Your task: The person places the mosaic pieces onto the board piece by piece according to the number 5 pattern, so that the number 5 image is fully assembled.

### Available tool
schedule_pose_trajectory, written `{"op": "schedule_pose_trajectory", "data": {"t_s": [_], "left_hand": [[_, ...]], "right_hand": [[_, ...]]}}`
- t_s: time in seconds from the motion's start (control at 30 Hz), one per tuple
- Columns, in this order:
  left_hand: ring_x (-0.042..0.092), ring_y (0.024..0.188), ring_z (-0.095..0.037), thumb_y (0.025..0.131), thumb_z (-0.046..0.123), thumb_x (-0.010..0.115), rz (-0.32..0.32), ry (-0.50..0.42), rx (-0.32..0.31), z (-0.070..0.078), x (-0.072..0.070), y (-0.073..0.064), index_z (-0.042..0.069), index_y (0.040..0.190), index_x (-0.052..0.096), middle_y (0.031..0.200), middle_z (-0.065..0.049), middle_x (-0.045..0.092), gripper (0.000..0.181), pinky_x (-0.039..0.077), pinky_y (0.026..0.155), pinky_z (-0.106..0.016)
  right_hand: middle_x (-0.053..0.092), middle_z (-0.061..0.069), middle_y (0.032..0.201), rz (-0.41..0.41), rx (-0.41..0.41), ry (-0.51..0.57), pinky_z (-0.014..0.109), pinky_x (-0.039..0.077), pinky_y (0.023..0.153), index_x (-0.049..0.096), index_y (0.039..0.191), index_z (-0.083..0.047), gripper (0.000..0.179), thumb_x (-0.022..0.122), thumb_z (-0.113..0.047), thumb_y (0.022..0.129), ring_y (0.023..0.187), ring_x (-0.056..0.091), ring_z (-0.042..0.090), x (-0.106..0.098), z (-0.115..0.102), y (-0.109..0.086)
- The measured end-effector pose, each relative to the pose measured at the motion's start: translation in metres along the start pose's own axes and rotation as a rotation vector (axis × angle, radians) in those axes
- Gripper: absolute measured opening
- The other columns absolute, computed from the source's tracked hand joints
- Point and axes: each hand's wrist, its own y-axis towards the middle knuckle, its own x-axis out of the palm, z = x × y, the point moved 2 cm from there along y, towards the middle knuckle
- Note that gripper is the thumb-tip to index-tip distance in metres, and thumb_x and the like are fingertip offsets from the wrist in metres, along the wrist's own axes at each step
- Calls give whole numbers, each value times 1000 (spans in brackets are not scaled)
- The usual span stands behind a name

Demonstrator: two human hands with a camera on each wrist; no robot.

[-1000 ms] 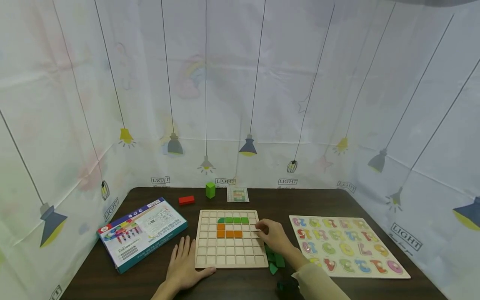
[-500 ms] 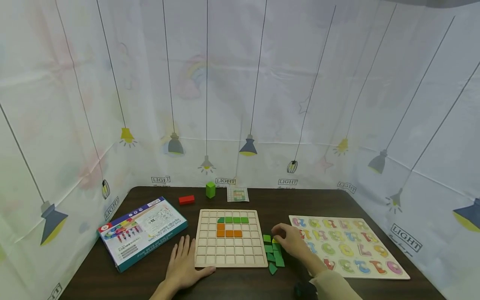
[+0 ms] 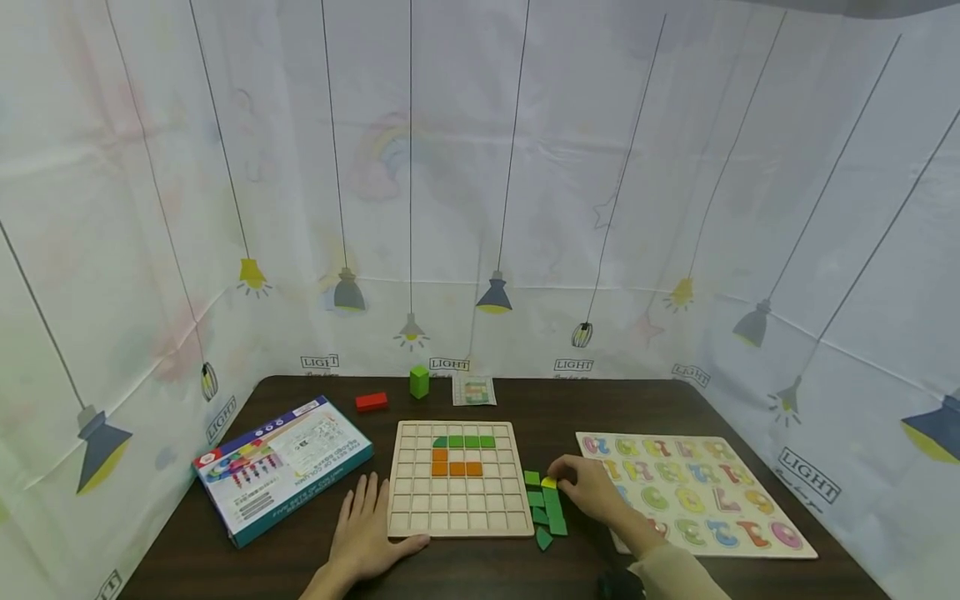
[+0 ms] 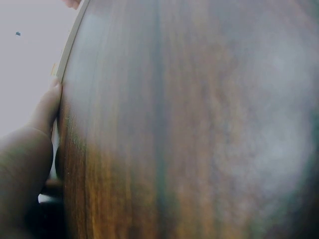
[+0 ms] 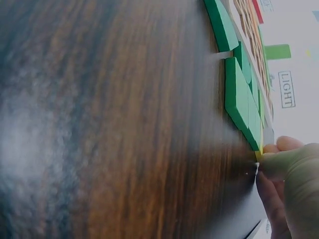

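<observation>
Beside the board [image 3: 461, 504]: pinching yellow piece [image 3: 549, 483] with right hand [image 3: 588, 490], with left hand [image 3: 366, 532] spread; could disturb green pieces [image 3: 554, 510] by dragging sideways.

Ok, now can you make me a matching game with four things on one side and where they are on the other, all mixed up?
Things:
1. yellow piece
2. red block
3. left hand
4. puzzle board

Places:
A. just left of the green block
B. over on the right side of the table
C. at the fingertips of the right hand
D. by the lower left corner of the grid board

Right pairs: 1-C, 2-A, 3-D, 4-B.
</observation>
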Motion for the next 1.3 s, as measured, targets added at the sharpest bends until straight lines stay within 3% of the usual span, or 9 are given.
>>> {"op": "schedule_pose_trajectory", "data": {"t_s": [0.4, 0.6, 0.8, 1.03, 1.3], "left_hand": [[7, 141, -40, 67, 84, 51, 24, 20, -2, -4, 5, 3, -3, 145, 30, 152, -26, 18, 120, 4, 111, -53], [7, 141, -40, 66, 85, 51, 14, 20, -6, -4, 5, 3, -4, 145, 31, 152, -26, 18, 121, 4, 110, -53], [8, 140, -40, 66, 85, 52, 15, 23, -7, -5, 5, 3, -4, 145, 31, 152, -26, 18, 120, 4, 110, -54], [8, 140, -42, 67, 83, 54, 16, 1, -5, -3, 3, 2, -5, 144, 31, 151, -27, 18, 119, 4, 110, -54], [8, 141, -40, 67, 84, 53, 18, 14, -4, -4, 4, 2, -4, 145, 30, 152, -26, 18, 119, 4, 110, -53]], "right_hand": [[62, -1, 77, 90, 39, -47, 27, 49, 60, 64, 82, -9, 23, 78, 6, 70, 68, 57, 13, -1, -3, 2], [67, 1, 87, 36, -6, -48, 31, 52, 67, 68, 92, -9, 20, 74, 2, 77, 77, 63, 15, 4, -4, 4], [68, 1, 85, 22, -31, -40, 29, 52, 63, 68, 91, -9, 16, 73, 0, 79, 73, 61, 12, 8, -4, 4], [62, -4, 80, 96, 43, -13, 28, 50, 64, 65, 88, -10, 18, 76, -1, 77, 71, 56, 7, 7, 0, 7], [63, -2, 80, 157, 10, 7, 28, 49, 62, 66, 87, -10, 19, 77, 0, 75, 69, 55, 8, 12, -11, 16]]}}
